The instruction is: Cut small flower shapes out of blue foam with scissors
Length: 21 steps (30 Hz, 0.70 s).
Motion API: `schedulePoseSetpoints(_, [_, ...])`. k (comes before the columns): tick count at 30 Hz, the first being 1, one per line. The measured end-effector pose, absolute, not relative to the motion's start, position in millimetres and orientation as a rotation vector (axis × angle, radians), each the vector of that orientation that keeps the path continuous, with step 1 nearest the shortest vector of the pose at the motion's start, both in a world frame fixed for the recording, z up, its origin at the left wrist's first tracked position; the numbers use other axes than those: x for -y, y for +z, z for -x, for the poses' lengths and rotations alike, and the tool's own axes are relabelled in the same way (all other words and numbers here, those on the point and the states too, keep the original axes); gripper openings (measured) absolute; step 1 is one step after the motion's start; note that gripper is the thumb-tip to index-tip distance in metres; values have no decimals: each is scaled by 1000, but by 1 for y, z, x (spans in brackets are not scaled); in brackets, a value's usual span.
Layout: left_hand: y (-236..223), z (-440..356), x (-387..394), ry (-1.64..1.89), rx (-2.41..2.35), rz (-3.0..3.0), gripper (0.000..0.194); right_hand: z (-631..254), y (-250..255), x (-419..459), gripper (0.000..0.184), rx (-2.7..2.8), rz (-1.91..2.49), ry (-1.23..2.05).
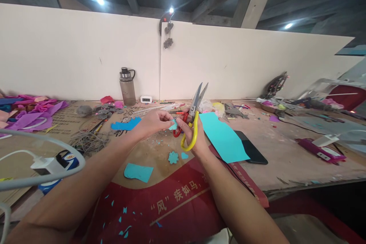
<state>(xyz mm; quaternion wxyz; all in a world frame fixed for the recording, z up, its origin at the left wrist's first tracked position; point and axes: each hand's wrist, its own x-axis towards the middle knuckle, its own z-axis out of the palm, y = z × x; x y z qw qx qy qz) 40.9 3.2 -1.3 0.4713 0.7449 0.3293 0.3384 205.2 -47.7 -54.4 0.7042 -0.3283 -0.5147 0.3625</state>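
Evidently capped, the grey water bottle (127,90) stands left of centre at the surface's (286,148) far side; its contents cannot be told. Far right, a shallow brown dish (263,107) carries pink and yellow bits. Nearer, between them, the left hand (158,122) pinches a small turquoise piece (173,124); the right hand (190,132) curls around scissors (193,109), blades parted, its thumb at the piece.
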Motion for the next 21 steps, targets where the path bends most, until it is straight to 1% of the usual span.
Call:
schedulePoseSetpoints(3, [-3,-42,-3,890,-836,-1841,16,-205,-54,50,55,1161,725,839])
schedulePoseSetpoints(7, [-7,-50,1,1023,-820,-1682,20,-204,-53,52,50,1122,760,803])
schedulePoseSetpoints(12, [-10,-57,7,912,-773,-1509,24,-206,-55,47,50,1038,765,662])
schedulePoseSetpoints(18, [-10,-50,0,1003,-793,-1521,23,-207,-57,43,54,1004,712,766])
schedulePoseSetpoints(21, [-9,-49,-1,972,-815,-1569,21,-207,-58,44,52,1051,730,757])
